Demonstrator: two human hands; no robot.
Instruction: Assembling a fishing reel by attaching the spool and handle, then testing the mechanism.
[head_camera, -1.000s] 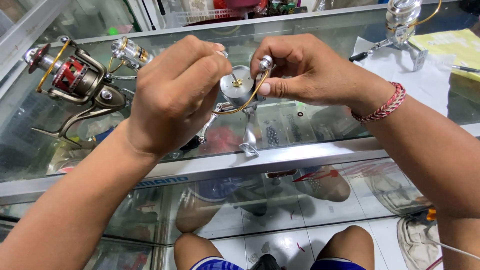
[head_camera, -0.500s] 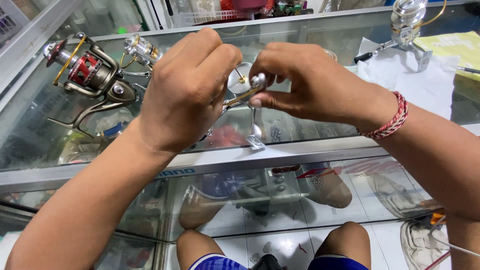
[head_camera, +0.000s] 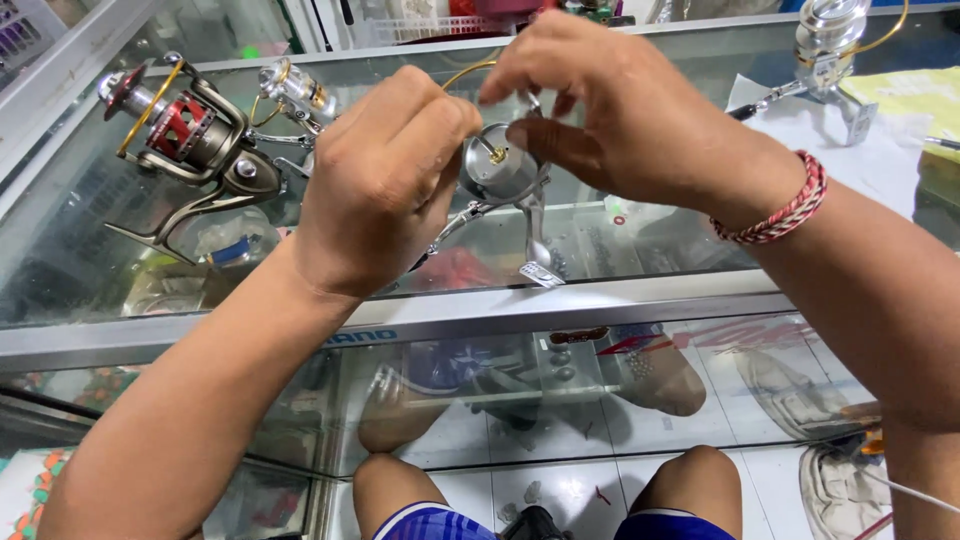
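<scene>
Your left hand (head_camera: 385, 180) is wrapping its fingers tight around the body of a silver fishing reel (head_camera: 497, 172), holding it just above the glass counter (head_camera: 600, 255), while your right hand (head_camera: 610, 105) is pinching narrow at the reel's top edge — thumb and fingertips touching its rim. A red woven bracelet (head_camera: 785, 205) is sitting on your right wrist. Further out, a red-and-bronze reel (head_camera: 190, 140) is lying on the glass to your left — another silver reel (head_camera: 830, 45) is standing well apart at the far right

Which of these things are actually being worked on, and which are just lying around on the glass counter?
In hand:
- silver reel, held by the left hand
- right hand, at its top

Lying about:
- red and grey reel
- silver reel on white paper
- glass counter
</scene>
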